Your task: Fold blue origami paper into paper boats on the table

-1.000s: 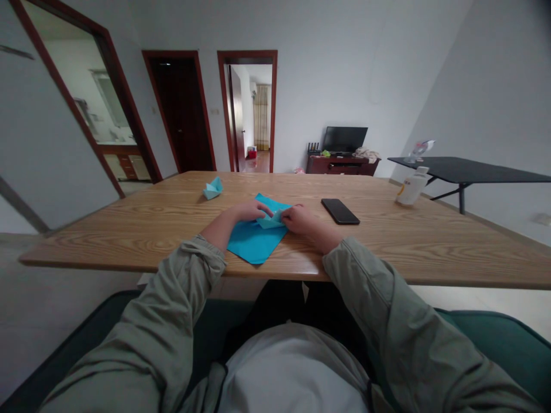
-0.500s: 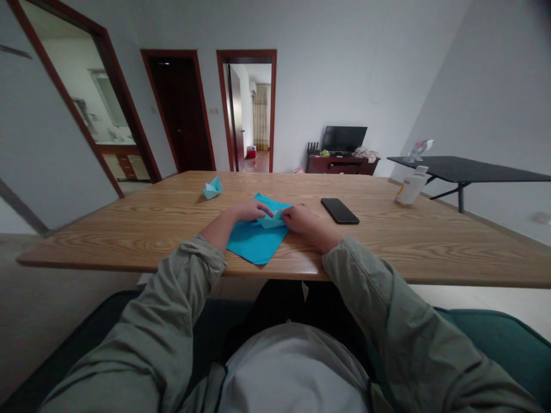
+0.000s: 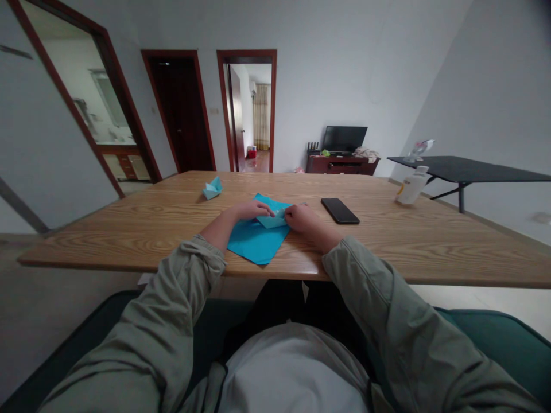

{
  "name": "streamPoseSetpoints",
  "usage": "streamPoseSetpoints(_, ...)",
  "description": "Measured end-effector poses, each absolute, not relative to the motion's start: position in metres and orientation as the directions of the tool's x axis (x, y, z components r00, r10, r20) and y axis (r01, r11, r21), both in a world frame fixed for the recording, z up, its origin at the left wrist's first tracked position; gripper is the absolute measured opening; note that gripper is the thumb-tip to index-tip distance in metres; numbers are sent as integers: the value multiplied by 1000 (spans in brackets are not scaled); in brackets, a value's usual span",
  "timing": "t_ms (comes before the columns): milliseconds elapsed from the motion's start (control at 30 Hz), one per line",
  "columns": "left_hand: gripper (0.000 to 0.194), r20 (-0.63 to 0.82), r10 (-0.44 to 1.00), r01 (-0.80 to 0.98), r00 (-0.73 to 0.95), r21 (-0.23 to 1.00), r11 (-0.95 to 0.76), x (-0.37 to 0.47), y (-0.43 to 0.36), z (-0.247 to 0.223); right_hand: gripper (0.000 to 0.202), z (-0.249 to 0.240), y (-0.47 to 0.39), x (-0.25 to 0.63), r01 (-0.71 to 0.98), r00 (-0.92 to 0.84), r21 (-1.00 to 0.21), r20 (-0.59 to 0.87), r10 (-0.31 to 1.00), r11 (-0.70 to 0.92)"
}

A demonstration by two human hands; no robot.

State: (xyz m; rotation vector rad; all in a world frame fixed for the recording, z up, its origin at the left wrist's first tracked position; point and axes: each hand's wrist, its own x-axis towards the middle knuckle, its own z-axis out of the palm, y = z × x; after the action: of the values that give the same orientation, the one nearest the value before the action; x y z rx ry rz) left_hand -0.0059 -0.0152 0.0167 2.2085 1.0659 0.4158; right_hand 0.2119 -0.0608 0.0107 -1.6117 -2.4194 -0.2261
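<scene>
A light blue folded paper [image 3: 271, 221] lies on top of a bright blue sheet of paper [image 3: 253, 246] at the middle of the table's near side. My left hand [image 3: 255, 210] reaches over its left end, fingers stretched out and touching it from above. At the right end, my right hand [image 3: 299, 217] is closed, with thumb and fingers pinching the folded paper's edge. Part of the fold is hidden by my fingers. Beyond my left hand stands a light blue folded paper boat [image 3: 212, 188], apart from both hands.
On the wooden table [image 3: 365, 252], a black phone [image 3: 340, 211] lies right of my right hand. A white bottle [image 3: 412, 186] stands farther right. Past it is a black folding table [image 3: 469, 168] with a clear bottle on top. The table's near edge runs just before my body.
My left fingers have lifted and straightened slightly over the folded paper. My right hand has shifted a touch to the right, still pinching its edge. Everything else stays put.
</scene>
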Motion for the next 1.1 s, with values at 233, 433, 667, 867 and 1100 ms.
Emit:
streamPoseSetpoints(233,51,67,819,669,570,541,-510,-11,-12,13,25,3,-49,220,928,-313,-73,378,871,365)
streamPoseSetpoints(433,33,336,861,744,383,440,-503,-20,-6,19,31,6,-51,226,912,-208,-153,627,750,381)
streamPoseSetpoints(667,27,704,707,882,-65,372,-289,-52,2,26,33,2,-47,229,893,-146,-262,602,785,366)
streamPoseSetpoints(867,25,745,648,902,-160,377,-211,-72,2,27,33,5,-50,228,892,-128,-299,555,822,340)
streamPoseSetpoints(1100,25,728,648,901,-223,408,-147,-81,1,27,32,3,-48,229,882,-144,-301,561,815,363)
